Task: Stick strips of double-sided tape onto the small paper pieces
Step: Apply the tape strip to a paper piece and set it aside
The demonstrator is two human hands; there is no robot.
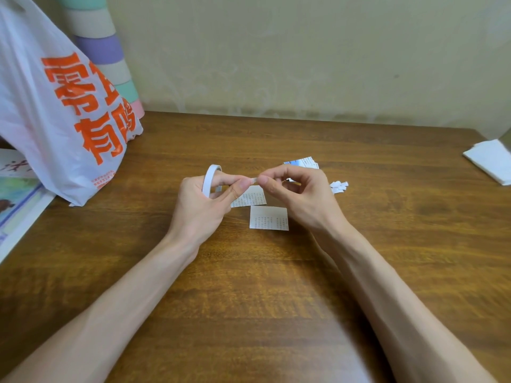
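Pinching the tape end (253, 180) with the right hand (300, 196) while the left hand (203, 208) grips the roll (210, 176) above the paper pieces (268, 218), so I'd hold that floppy, sticky strip by its tip.

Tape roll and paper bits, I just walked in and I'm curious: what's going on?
A person holds the tape roll in the left hand and pinches its free end with the right hand. Two small paper pieces lie on the table below the hands. White scraps lie beyond the right hand.
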